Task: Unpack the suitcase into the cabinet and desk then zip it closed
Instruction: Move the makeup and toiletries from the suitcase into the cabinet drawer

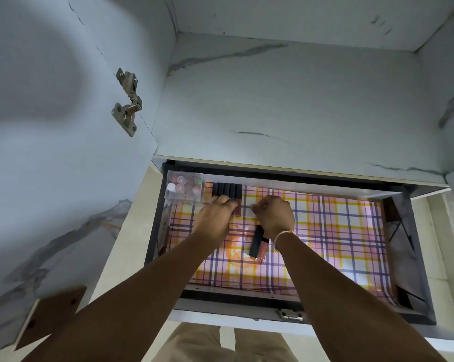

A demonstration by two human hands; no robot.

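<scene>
An open cabinet drawer (419, 288) with a plaid liner (338, 231) lies below me. At its far left, a row of several black-capped lip gloss tubes (227, 189) lies beside a clear box of small bottles (185, 188). My left hand (218, 212) rests on the near ends of that row, fingers curled over the tubes. My right hand (274, 214) is curled just to the right, pinching something small that I cannot make out. Two more lip gloss tubes (258, 244) lie loose on the liner under my right wrist. The suitcase is out of view.
The open cabinet door (50, 126) with its metal hinge (127, 101) stands at the left. A marble-patterned shelf (299, 105) spreads above the drawer. A metal latch (289, 314) sits on the drawer's front edge. The liner's right half is bare.
</scene>
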